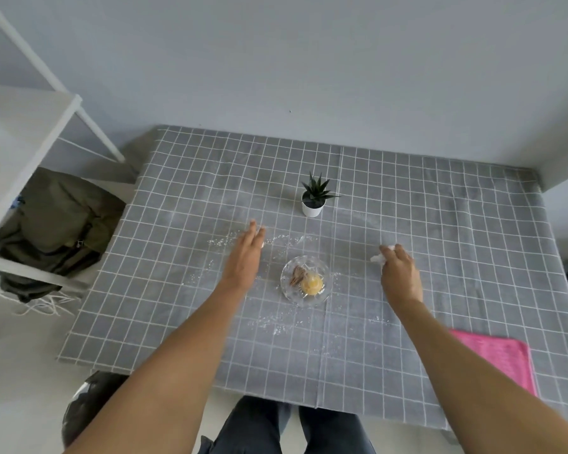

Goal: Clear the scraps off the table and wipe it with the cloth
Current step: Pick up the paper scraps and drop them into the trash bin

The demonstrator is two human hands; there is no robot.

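White crumbs [284, 240] are strewn over the grey checked tablecloth [440, 224], mostly around a glass dish [322, 268] that holds yellow and brown food scraps [310, 283]. My left hand [246, 253] lies flat and open over the crumbs left of the dish, fingers together and pointing away. On the other side of the dish, my right hand [399, 270] closes its fingers on a crumpled white paper scrap [378, 257]. A pink cloth [499, 358] lies folded at the table's near right edge, under my right forearm.
A small potted plant [313, 198] stands behind the dish. A white shelf frame [30, 132] with a dark green bag [56, 224] is to the left of the table. A dark bin with a liner [86, 407] sits on the floor at the near left corner.
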